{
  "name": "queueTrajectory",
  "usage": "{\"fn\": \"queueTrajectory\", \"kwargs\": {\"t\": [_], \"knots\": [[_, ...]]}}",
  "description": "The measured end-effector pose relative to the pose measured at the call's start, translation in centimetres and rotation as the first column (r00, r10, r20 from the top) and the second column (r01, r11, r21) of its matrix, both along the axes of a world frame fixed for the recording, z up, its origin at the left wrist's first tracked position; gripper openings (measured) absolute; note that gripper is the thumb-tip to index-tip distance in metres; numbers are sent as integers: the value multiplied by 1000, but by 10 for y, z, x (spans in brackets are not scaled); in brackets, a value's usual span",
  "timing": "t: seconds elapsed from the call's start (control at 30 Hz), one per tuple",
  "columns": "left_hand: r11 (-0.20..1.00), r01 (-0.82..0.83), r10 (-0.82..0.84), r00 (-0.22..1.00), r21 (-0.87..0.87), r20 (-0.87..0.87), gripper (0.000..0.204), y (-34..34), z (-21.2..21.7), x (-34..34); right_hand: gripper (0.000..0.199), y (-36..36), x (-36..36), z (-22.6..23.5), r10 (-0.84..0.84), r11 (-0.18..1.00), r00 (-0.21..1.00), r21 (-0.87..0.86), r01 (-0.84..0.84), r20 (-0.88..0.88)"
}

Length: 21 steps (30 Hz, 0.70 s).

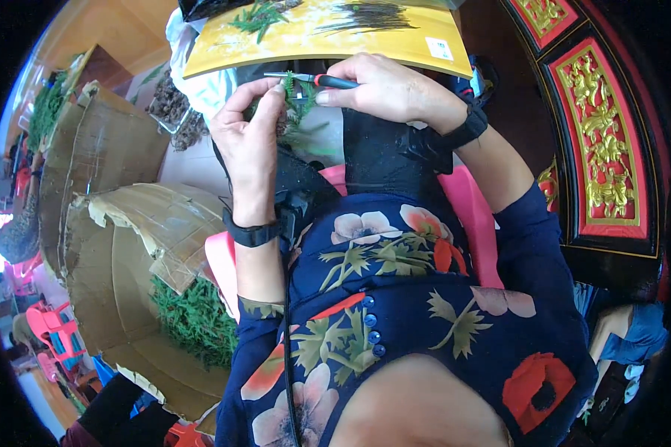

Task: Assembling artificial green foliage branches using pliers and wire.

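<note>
My left hand (247, 134) is closed, its thumb and forefinger pinching a green leafy sprig (291, 88) below the near edge of a yellow board (276, 46). From the right, my right hand (388, 88) grips a slim tool (335, 81) with a red-and-black handle. Its narrow metal end reaches left across the sprig to my left fingertips. Whether it is scissors or pliers I cannot tell. More feathery green foliage (303, 112) hangs between the two hands, partly hidden by the fingers.
On the board lie a green frond (259, 18) and a bundle of thin dark stems (365, 16). To the left, a torn cardboard box (119, 298) holds a heap of green sprigs (194, 320). Brown clumps (173, 100) fill a container beyond. A carved red-and-gold panel (604, 134) stands right.
</note>
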<state>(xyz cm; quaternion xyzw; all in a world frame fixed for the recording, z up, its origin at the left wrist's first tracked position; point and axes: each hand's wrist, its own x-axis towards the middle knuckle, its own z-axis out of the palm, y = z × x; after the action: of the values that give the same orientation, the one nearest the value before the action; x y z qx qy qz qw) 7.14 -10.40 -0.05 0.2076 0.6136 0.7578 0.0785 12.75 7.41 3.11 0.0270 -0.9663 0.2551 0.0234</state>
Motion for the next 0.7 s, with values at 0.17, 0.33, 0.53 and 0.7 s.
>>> {"fn": "queueTrajectory", "kwargs": {"t": [0.17,0.33,0.53,0.7], "knots": [[969,-220,172,928,-115,-330,10,3,-9,-3,37,1,-4,2,-112,990,993,-87,114,27],[981,-180,165,969,-71,-186,10,-1,-6,-1,36,-6,14,14,-179,981,984,-78,178,-12],[987,-161,161,982,8,-96,11,1,-4,0,34,-17,15,-7,-100,994,995,32,101,-31],[983,-154,160,986,100,-56,11,3,-4,-3,35,-14,16,-5,-104,992,994,67,106,-42]]}}
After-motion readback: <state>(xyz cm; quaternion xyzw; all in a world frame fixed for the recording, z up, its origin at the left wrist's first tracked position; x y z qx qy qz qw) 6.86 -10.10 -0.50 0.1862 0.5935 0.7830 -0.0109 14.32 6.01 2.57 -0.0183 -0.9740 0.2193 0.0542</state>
